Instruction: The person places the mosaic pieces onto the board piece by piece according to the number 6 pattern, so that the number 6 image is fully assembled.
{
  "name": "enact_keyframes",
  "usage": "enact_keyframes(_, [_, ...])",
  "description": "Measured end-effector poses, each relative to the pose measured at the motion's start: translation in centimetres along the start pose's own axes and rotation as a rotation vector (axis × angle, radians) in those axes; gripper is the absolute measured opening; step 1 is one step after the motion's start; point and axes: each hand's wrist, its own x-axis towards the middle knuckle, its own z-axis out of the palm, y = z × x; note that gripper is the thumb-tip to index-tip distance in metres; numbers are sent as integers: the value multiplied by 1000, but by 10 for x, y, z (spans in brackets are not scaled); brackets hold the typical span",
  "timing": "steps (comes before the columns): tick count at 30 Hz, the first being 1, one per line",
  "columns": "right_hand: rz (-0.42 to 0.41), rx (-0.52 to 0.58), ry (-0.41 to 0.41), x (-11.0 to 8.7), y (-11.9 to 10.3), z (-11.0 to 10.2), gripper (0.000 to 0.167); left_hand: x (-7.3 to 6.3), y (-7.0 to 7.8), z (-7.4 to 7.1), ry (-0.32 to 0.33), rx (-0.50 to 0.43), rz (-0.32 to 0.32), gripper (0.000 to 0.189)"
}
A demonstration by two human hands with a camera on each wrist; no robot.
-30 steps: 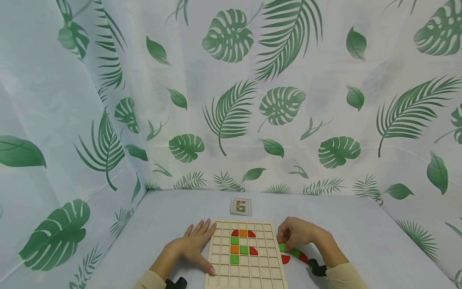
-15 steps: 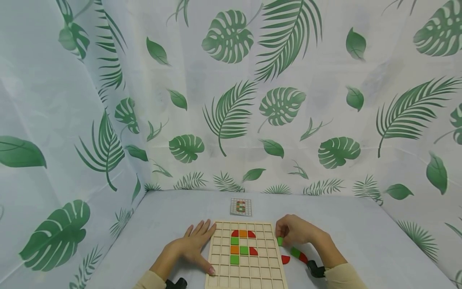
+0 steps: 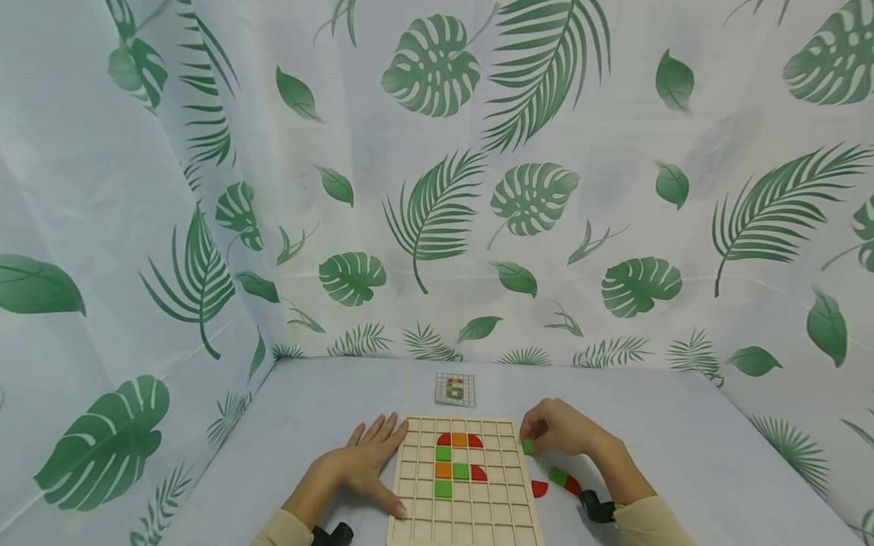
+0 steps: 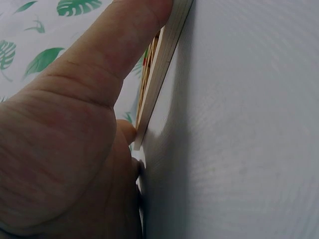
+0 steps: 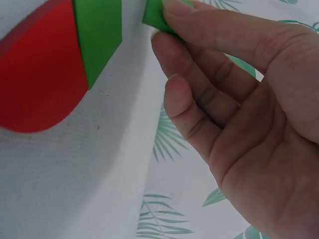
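Note:
My right hand pinches a green square tile between thumb and fingers, just off the right edge of the wooden grid board. My left hand lies with fingers spread along the board's left edge, its thumb on the rim. In the left wrist view that thumb reaches over the board's side. Set in the grid are red quarter-round tiles, orange squares and green squares, forming part of a rounded figure.
Right of the board lie a red quarter-round tile and, near the right wrist, a green tile touching a red one. A small printed card with a coloured grid figure lies behind the board. Leaf-patterned curtains bound the table.
The right hand has picked up the green square from beside the other loose tiles and moved slightly up and left towards the board's edge. The left hand stays in place.

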Motion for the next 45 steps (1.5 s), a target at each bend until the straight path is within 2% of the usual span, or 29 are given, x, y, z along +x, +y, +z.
enact_keyframes(5, [5,-25,58,1,-3,-1,20,0,-2,0,3,-9,7,142])
enact_keyframes(11, [3,4,102,5,-7,1,16,0,-2,1,7,-5,3,142])
enact_keyframes(15, [-37,15,126,7,-9,1,16,0,-1,1,7,3,2,142])
enact_keyframes(20, [-142,47,150,10,-11,4,16,1,0,1,7,13,0,142])
enact_keyframes(26, [-162,120,122,14,-19,9,16,1,0,1,-1,15,-15,142])
enact_keyframes(36, [-150,119,84,19,-33,19,15,1,-1,2,0,16,-10,141])
enact_keyframes(41, [-182,149,22,21,-43,24,13,1,-2,2,4,12,-12,142])
enact_keyframes(45, [-173,189,-44,22,-51,28,11,1,-1,2,2,14,-4,141])
